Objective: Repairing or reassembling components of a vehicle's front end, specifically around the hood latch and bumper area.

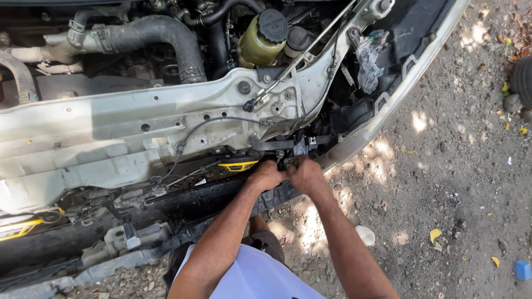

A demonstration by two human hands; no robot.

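I look down into the open front of a car with its bumper off. My left hand (266, 176) and my right hand (305, 174) are side by side, fingers curled, pressed against a small black bracket (302, 145) below the pale metal crossmember (138, 127). What the fingers pinch is hidden by the knuckles. A yellow-edged black part (238, 165) sits just left of my left hand. A thin black cable (221, 120) runs along the crossmember above.
A yellowish fluid reservoir with a black cap (265, 37) and a thick black hose (166, 33) sit deeper in the bay. A crumpled plastic bag (368, 58) hangs at the right. Dirt ground (454, 182) with leaves, a white scrap (366, 235) and a blue piece (522, 269) lies right.
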